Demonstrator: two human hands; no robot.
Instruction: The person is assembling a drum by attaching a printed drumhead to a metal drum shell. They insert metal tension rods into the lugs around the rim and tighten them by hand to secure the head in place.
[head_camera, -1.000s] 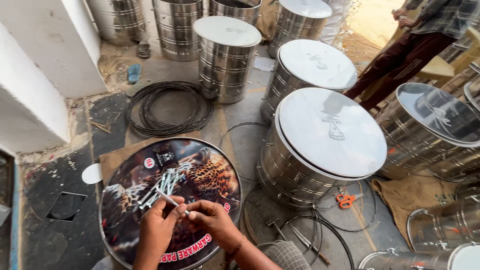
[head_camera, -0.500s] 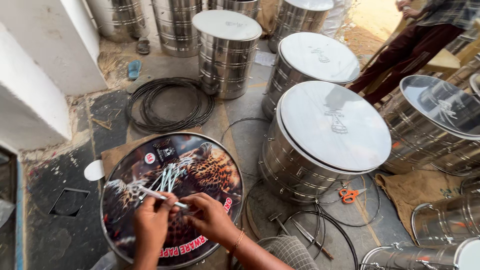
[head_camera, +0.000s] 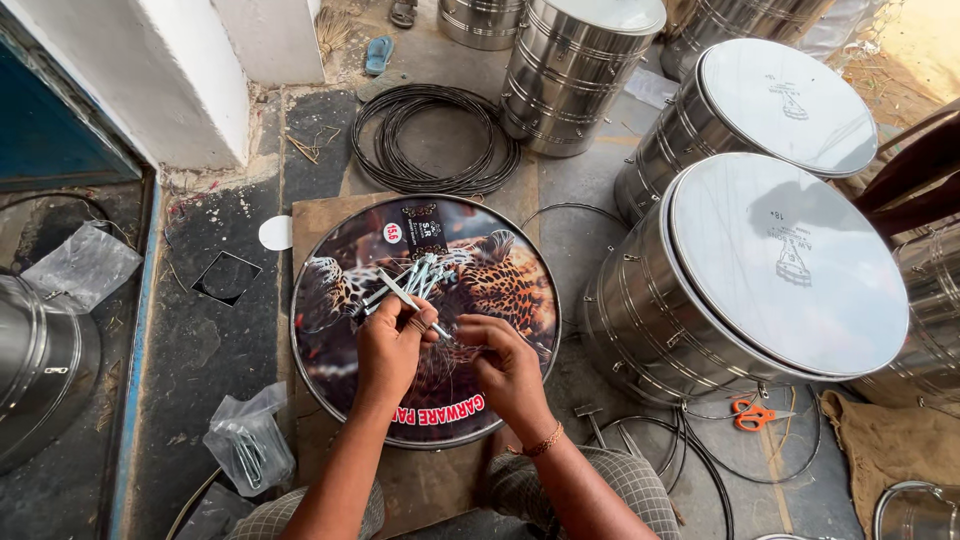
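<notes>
the left hand (head_camera: 392, 345) has its fingers clamped round a bundle of thin metal rods (head_camera: 412, 283), which fan out above the leopard-print drum skin (head_camera: 480, 262) lying flat on the floor. the right hand (head_camera: 505, 362) sits just beside it, fingers pinched together on the near end of one rod, right where the two hands meet. the risk here looks plain to me: that bundle is splayed, not square, so any slackening of the left hand's hold could let rods slide out and scatter across the printed skin, maybe scratching it. tugging one rod free could drag its neighbours along too. a dropped rod might roll off toward the coil of black wire (head_camera: 436, 140) or under the big steel drum (head_camera: 770, 280) close on the right, awkward to fish out. the rod ends point away from the wrists, which is good, but a slip of the right fingers could jab the left palm. the orange scissors (head_camera: 752, 413) lie well apart, no bother.
</notes>
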